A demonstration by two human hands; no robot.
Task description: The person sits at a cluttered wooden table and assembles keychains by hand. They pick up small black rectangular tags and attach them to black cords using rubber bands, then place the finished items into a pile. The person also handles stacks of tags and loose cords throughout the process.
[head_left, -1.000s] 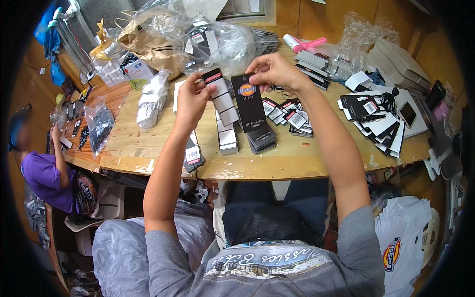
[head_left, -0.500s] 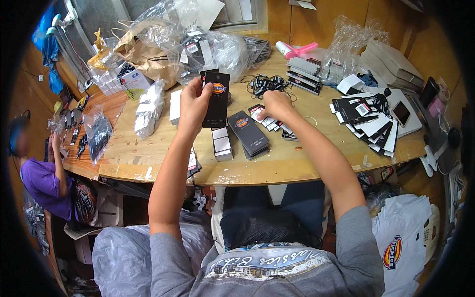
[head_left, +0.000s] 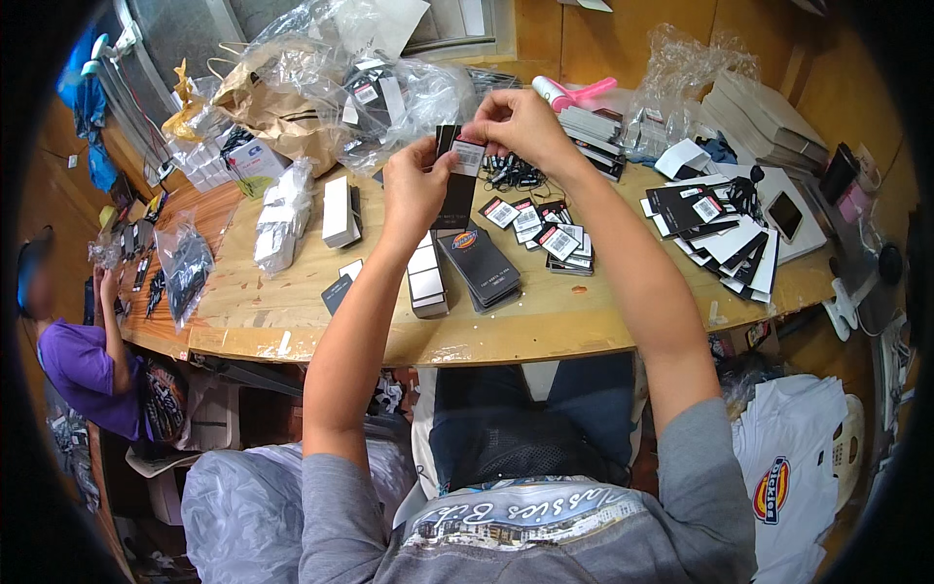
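Observation:
My left hand (head_left: 413,187) is closed on black hang tags (head_left: 455,202), holding them upright above the table. With pinched fingers, my right hand (head_left: 523,127) holds a small barcode tag (head_left: 468,156) against the upper part of those hang tags. Beneath my hands lies a stack of black hang tags (head_left: 484,265) with an oval logo. To its right is a loose pile of small barcode tags (head_left: 559,241). A tangle of black tag strings (head_left: 514,173) lies just behind, and a stack of white labels (head_left: 425,282) stands to the left.
Fanned black and white tags (head_left: 715,234) and a phone (head_left: 784,216) lie at right. Plastic bags (head_left: 428,97), a paper bag (head_left: 282,107) and a pink-handled lint roller (head_left: 555,93) line the back. A co-worker in purple (head_left: 92,375) sits at far left.
My right hand has moved from the small barcode tags up to my left hand, bringing one tag to the held hang tags. My left hand has shifted slightly right and up.

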